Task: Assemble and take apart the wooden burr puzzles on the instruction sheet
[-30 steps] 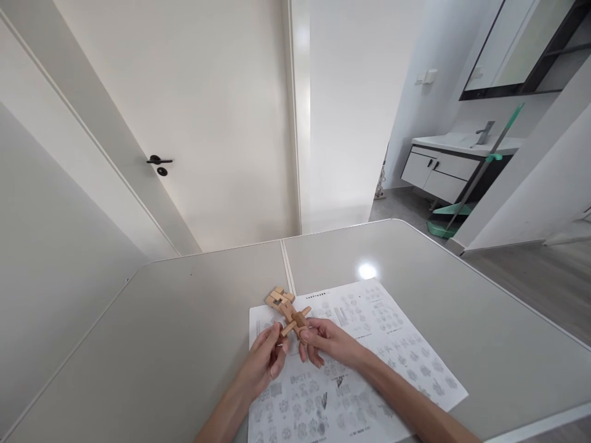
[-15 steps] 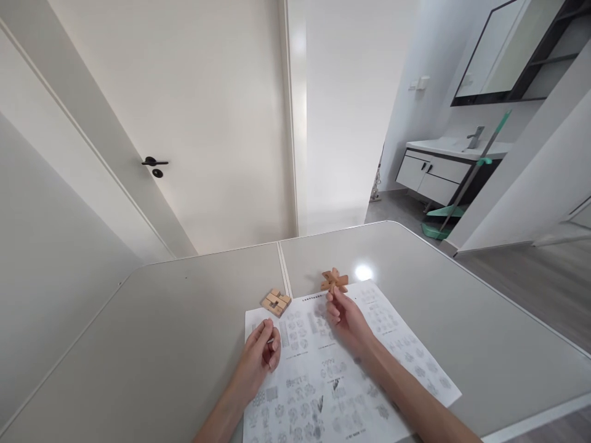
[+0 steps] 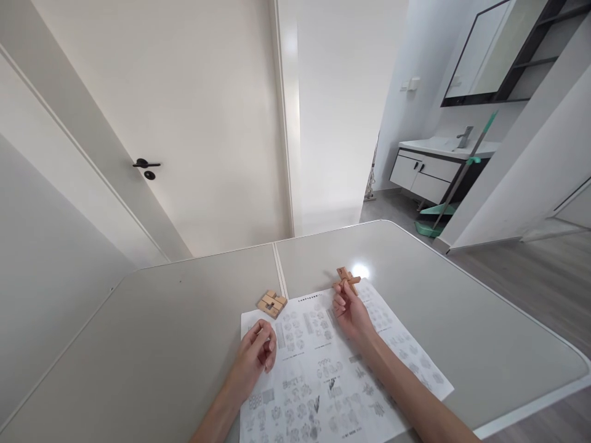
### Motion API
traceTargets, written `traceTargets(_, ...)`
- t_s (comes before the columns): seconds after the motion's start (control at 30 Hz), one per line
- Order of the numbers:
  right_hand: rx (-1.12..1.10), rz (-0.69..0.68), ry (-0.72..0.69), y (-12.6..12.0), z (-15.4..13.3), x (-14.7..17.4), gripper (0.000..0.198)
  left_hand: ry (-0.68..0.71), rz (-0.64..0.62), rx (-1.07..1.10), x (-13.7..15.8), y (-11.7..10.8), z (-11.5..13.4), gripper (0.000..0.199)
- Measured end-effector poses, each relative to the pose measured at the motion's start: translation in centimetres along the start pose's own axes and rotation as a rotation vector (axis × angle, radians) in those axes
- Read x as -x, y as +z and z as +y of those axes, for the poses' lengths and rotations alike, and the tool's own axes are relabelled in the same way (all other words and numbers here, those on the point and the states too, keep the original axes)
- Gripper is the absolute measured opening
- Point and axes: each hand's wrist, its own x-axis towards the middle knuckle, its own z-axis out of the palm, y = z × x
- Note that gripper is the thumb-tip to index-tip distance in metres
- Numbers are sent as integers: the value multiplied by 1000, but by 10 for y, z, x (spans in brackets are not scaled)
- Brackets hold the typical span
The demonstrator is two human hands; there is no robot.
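My right hand pinches a brown wooden interlocking puzzle between thumb and fingers. Its crossed, notched pieces stick out in several directions just above the far edge of the printed sheet. Over the sheet's left edge rests my left hand, its fingers curled in and nothing visible in them. A flat square of paler wooden puzzle pieces, with a small gap in its middle, lies on the table just beyond my left hand. Small drawings of puzzle shapes cover the sheet, partly hidden by my right forearm.
The grey table has a pale seam across it. Behind stands a white door with a black handle. At the back right are a sink cabinet and a green dustpan with a long handle.
The puzzle in my right hand has turned, so its pieces point differently, and it sits slightly farther right. My left hand stays curled in nearly the same place. The whole view has shifted a little.
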Motion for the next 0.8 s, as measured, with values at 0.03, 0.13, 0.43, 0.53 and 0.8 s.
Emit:
traceTargets(0.03, 2, 1, -5, -1, 0, -1, 27, 25, 12, -59, -1, -1, 1, 42)
traceTargets(0.13, 13, 5, -24, -6, 3, -5, 27, 168, 169, -353, -5, -6, 1, 43)
traceTargets(0.43, -34, -12, 6, -10, 7, -7, 23, 466, 600, -1287, -44, -7, -3, 64)
traceTargets(0.53, -62, -28, 17, -6, 5, -4, 25, 414, 619, -1349, -58, -6, -7, 74)
traceTargets(0.8, 16, 6, 112, 11, 12, 8, 30, 414, 626, -1335, -72, -10, -14, 64)
